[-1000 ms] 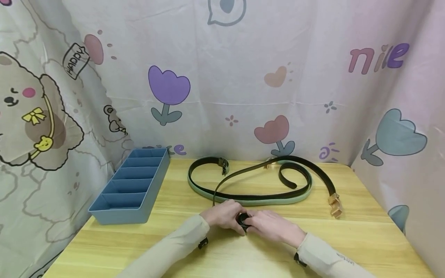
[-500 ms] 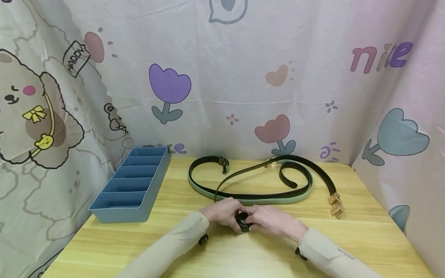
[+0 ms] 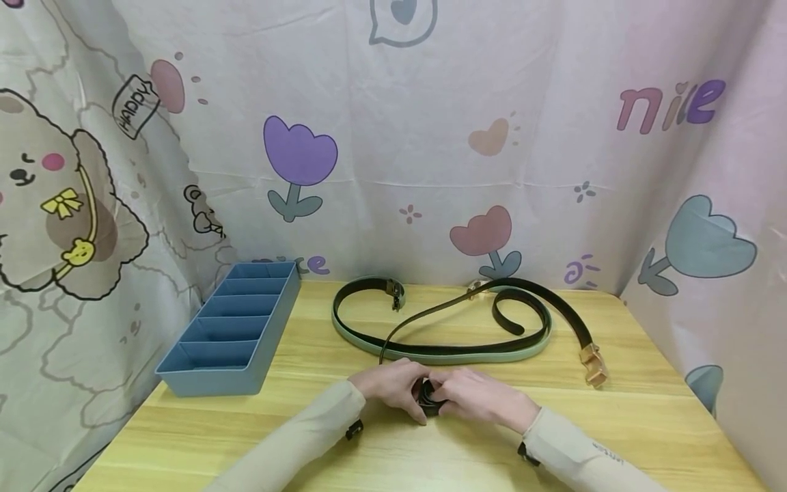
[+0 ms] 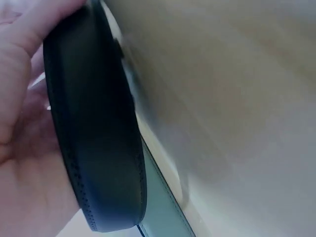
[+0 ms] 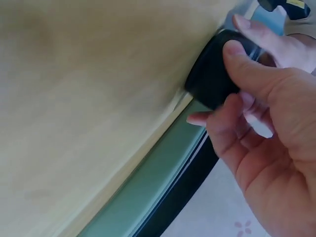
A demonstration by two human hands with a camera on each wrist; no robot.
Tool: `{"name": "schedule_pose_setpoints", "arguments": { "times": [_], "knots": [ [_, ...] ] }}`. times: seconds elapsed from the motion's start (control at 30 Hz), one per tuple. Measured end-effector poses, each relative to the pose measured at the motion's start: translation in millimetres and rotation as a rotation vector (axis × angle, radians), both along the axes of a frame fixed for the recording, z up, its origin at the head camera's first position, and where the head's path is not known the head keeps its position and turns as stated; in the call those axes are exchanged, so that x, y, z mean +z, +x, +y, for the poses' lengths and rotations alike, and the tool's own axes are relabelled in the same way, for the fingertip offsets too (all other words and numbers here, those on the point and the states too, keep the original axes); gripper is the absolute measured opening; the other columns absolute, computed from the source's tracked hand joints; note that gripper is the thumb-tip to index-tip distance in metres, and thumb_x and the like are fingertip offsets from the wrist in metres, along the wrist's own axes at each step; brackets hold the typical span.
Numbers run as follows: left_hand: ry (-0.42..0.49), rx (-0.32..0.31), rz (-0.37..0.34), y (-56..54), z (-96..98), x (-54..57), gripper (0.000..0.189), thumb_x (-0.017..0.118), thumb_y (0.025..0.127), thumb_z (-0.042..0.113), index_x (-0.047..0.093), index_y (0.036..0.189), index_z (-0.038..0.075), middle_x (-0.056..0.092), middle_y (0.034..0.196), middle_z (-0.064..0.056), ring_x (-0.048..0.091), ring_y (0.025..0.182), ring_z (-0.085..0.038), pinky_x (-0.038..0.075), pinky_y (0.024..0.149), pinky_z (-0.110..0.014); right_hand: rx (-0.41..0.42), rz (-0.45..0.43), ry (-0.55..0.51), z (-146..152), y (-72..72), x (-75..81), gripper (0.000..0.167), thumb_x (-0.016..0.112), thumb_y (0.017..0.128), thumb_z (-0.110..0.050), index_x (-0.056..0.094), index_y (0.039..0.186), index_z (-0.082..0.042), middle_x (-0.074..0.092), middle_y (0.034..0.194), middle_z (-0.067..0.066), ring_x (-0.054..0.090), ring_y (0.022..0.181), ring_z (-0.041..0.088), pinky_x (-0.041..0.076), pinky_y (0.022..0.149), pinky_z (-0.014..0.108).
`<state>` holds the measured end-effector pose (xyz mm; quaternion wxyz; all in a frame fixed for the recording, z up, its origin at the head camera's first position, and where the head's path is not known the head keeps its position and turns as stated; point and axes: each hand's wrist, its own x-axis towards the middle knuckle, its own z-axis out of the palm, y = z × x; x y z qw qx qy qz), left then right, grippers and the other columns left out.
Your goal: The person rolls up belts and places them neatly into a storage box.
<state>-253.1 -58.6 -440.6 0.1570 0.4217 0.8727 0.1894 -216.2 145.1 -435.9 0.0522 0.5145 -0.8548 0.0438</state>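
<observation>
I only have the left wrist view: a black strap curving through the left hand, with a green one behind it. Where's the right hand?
Observer: On the same coil. In the right wrist view, the right hand has its thumb pressed on the black coil.
Operator: Understood. What's at the far right?
Observer: In the head view, a gold buckle, at the end of a black strap that curves across from behind the hands.
Operator: And on the left?
Observer: A blue tray, split by crosswise dividers into compartments, stands at the left side of the table.
</observation>
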Motion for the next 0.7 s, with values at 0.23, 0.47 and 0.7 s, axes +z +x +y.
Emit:
{"name": "schedule_pose_setpoints", "arguments": {
  "times": [0.23, 0.47, 0.7],
  "knots": [
    [0.012, 0.019, 0.04, -2.2, 4.1, -1.2, 0.038, 0.09, 0.065, 0.038, 0.069, 0.095, 0.028, 0.061, 0.081, 0.02, 0.051, 0.071, 0.003, 0.043, 0.064, -0.015, -0.027, -0.059, -0.013, 1.0, 0.0, -1.1, 0.005, 0.075, 0.084, -0.027, 0.074, 0.087, -0.024, 0.058, 0.1, -0.008, 0.054, 0.082, -0.002, 0.049, 0.076, 0.015],
    [0.028, 0.078, 0.063, 2.0, 6.5, -1.5, 0.034, 0.089, 0.065, 0.045, 0.069, 0.088, 0.031, 0.059, 0.074, 0.021, 0.048, 0.064, 0.001, 0.041, 0.059, -0.016, -0.05, -0.017, -0.044, -3.0, 2.7, -1.7, 0.008, 0.074, 0.086, -0.029, 0.071, 0.083, -0.022, 0.053, 0.09, -0.01, 0.047, 0.074, -0.002, 0.045, 0.066, 0.014],
    [-0.001, 0.008, -0.008, -1.5, 1.2, 0.3, 0.043, 0.088, 0.069, 0.037, 0.066, 0.104, 0.029, 0.06, 0.086, 0.018, 0.051, 0.073, 0.002, 0.044, 0.065, -0.016, 0.02, -0.031, -0.021, 2.1, -3.3, 1.9, 0.005, 0.078, 0.081, -0.021, 0.074, 0.083, -0.022, 0.056, 0.094, -0.009, 0.052, 0.083, -0.001, 0.049, 0.077, 0.015]
  ]
}}
